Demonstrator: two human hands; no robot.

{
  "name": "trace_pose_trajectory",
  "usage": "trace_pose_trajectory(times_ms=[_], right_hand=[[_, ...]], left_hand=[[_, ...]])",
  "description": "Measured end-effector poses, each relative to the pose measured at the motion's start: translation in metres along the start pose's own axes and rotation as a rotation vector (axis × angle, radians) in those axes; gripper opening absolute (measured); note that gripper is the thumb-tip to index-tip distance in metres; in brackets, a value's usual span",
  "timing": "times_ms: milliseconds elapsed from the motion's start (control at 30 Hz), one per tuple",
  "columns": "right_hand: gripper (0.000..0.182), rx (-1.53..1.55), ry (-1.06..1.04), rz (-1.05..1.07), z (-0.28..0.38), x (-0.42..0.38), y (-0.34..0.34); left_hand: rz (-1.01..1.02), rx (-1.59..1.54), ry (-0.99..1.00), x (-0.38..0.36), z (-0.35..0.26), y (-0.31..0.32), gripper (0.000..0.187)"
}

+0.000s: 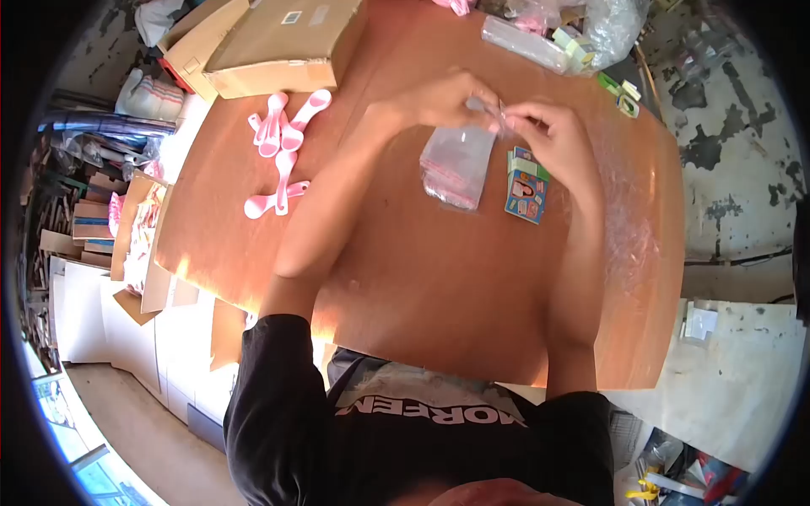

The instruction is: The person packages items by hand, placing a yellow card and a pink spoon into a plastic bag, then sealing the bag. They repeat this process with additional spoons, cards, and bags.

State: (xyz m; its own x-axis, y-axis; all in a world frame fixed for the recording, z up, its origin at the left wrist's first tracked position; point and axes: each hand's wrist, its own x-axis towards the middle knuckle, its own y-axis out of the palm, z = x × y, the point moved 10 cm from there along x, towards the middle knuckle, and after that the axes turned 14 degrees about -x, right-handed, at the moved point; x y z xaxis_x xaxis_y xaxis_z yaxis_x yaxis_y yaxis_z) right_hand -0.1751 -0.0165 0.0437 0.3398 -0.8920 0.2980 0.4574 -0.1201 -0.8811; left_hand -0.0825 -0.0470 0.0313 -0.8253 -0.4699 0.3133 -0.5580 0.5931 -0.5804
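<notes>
My left hand [451, 99] reaches across the table, its fingers closed on a small piece of clear plastic, which looks like a bag [501, 120]. From the other side, my right hand [553, 139] pinches the same plastic. Part of it is hidden by my fingers. Just below my hands lies a pile of clear plastic bags [456, 169] with reddish strips near one end. Beside it, under my right wrist, sits a small stack of printed cards [526, 190], mostly blue and green.
Several pink scoops [287, 122] lie at the left of the brown table [422, 278], with a cardboard box [274, 51] behind them. At the back right are a clear plastic pack [525, 44], bulging plastic bags [616, 34] and a green tape roll [626, 105].
</notes>
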Motion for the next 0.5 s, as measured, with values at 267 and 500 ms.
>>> trace_pose_trajectory(times_ms=[267,500], right_hand=[[0.021,-0.252,-0.023,0.029,0.006,-0.063,-0.012],[0.028,-0.328,0.084,0.022,-0.010,-0.102,0.027]], left_hand=[[-0.224,-0.273,-0.061,0.000,0.038,-0.029,0.018],[-0.363,-0.386,-0.179,-0.004,0.046,-0.041,0.024]])
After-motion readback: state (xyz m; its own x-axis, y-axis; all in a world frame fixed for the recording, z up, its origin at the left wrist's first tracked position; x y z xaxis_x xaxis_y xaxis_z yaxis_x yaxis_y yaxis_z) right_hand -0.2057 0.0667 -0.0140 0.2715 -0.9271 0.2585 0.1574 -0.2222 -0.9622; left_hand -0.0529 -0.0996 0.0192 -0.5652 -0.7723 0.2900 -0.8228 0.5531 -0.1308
